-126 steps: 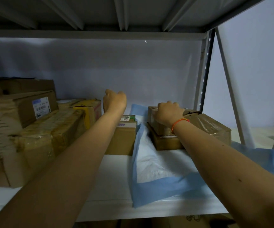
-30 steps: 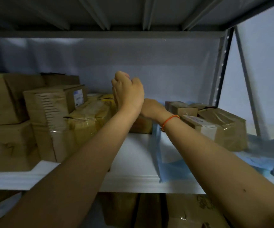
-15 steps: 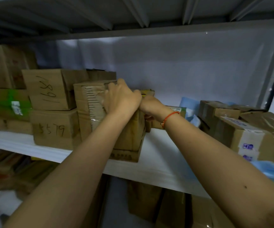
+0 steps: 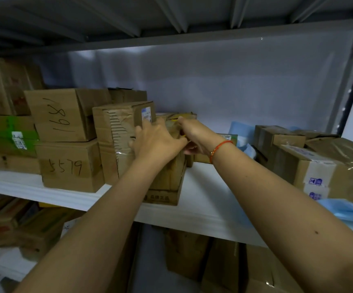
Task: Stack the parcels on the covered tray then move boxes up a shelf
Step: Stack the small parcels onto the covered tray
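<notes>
A tape-wrapped cardboard parcel (image 4: 167, 176) stands on the white shelf (image 4: 201, 199) beside a taller box with a torn corrugated front (image 4: 116, 132). My left hand (image 4: 156, 140) lies over the parcel's top front with fingers spread and bent. My right hand (image 4: 192, 134), with an orange wristband, holds the parcel's top right edge, thumb underneath. At the right, several parcels (image 4: 311, 157) sit stacked on the blue-covered tray (image 4: 349, 210).
Boxes marked 1891 (image 4: 63, 115) and 5579 (image 4: 69, 166) are stacked to the left, with more boxes (image 4: 2, 123) beyond. A small green-labelled box (image 4: 228, 140) sits behind my right wrist. A metal shelf (image 4: 171, 24) is overhead. More boxes (image 4: 188, 254) fill the shelf below.
My view has swung left from the blue cover to the box stacks. Both hands have come from closed fists in the air onto the tape-wrapped parcel, and my left fingers have spread over it.
</notes>
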